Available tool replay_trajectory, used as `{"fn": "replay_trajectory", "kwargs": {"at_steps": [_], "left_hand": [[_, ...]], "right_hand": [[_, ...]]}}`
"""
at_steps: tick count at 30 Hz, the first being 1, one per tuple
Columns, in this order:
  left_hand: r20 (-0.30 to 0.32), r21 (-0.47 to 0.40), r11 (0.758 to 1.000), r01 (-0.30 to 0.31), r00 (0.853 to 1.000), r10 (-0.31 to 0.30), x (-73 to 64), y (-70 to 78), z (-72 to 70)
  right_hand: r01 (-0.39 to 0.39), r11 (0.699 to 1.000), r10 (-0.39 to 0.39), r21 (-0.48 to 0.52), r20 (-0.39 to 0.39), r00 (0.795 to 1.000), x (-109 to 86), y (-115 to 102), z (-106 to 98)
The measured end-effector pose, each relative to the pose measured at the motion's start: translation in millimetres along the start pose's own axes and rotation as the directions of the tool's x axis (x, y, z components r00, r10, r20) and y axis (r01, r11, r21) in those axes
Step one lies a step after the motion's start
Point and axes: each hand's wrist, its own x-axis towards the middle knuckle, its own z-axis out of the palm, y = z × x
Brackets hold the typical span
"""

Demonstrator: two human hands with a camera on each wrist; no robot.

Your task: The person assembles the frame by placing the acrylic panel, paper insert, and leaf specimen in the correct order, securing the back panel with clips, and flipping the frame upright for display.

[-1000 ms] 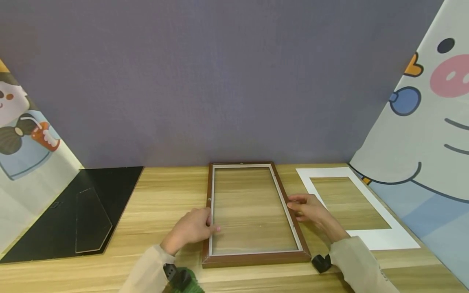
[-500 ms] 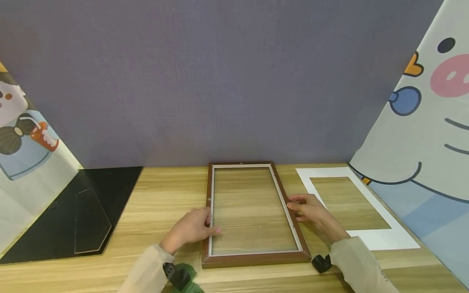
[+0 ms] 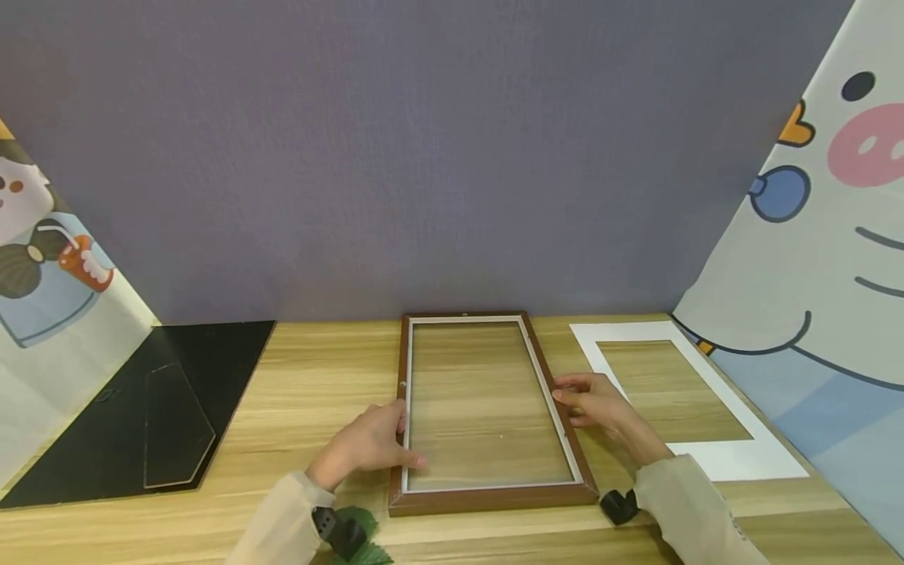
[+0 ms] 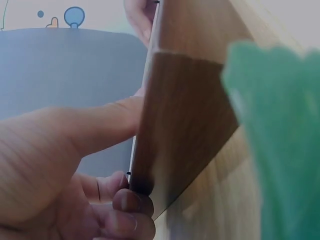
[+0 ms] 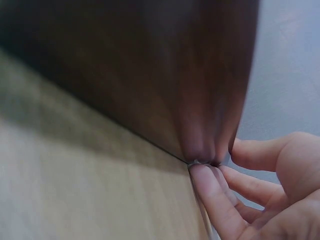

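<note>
A brown picture frame point(image 3: 494, 497) lies back side up on the wooden table, with a pale inner lip and a clear pane point(image 3: 487, 408) through which the wood grain shows. My left hand point(image 3: 367, 443) grips its left side, thumb reaching over the lip onto the pane and fingers curled at the outer edge. In the left wrist view the thumb lies across the frame's brown side point(image 4: 185, 120). My right hand point(image 3: 596, 404) holds the right side, fingertips against the outer wall; the right wrist view shows thumb and fingers point(image 5: 215, 195) pinching around the edge.
On the left lies a black backing board point(image 3: 120, 424) with a folded stand flap. A white mat point(image 3: 734, 463) with a rectangular opening lies at the right. Green leaves point(image 3: 363, 541) show by the left wrist. A grey panel point(image 3: 452, 157) rises behind the table.
My left thumb has slid slightly toward the near end of the frame. The right hand, the frame, the backing board and the mat stay where they were.
</note>
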Motion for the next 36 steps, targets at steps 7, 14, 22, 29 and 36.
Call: {"fn": "replay_trajectory", "kwargs": {"at_steps": [7,14,22,29,36], "left_hand": [[0.0,0.0,1.0,0.005,1.0,-0.005,-2.4,-1.4,-0.6],[0.004,0.01,1.0,0.016,1.0,-0.016,-3.8,0.1,-3.9],[0.008,0.015,1.0,-0.004,1.0,0.004,-6.1,2.7,-8.9],[-0.003,-0.007,0.999,-0.041,0.999,0.041,-11.2,4.3,-16.2],[-0.003,-0.051,0.996,-0.074,0.997,0.074,-17.9,0.9,-23.8]], "right_hand": [[-0.002,1.0,0.002,0.001,0.005,1.0,1.4,0,3],[-0.005,1.0,0.005,-0.003,-0.01,1.0,2.8,0,5],[-0.001,1.0,0.001,-0.005,-0.016,1.0,1.5,2,4],[0.008,1.0,-0.008,0.014,-0.007,1.0,0.0,1,3],[-0.003,1.0,0.003,0.008,-0.014,1.0,0.4,1,1]]}}
